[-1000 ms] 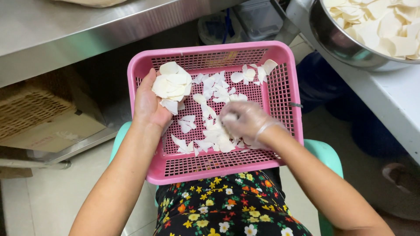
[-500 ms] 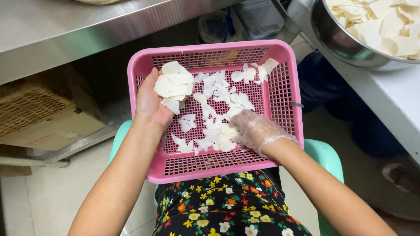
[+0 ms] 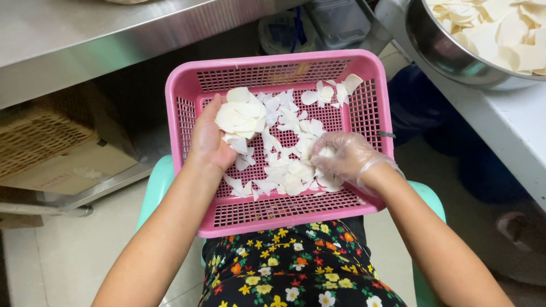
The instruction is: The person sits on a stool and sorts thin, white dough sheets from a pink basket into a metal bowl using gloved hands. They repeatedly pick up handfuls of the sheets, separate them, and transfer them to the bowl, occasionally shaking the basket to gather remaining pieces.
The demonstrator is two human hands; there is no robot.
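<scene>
Pink basket (image 3: 273, 222) (one); left hand (image 3: 207, 139) grips stack (image 3: 242, 116); right hand (image 3: 347, 159) gathers.

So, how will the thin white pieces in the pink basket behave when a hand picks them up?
The white pieces look thin and probably light. They lie loose and overlapping, so some may slip off. The stack in the left hand curls slightly, so they are likely bendable and easy to tear.
</scene>
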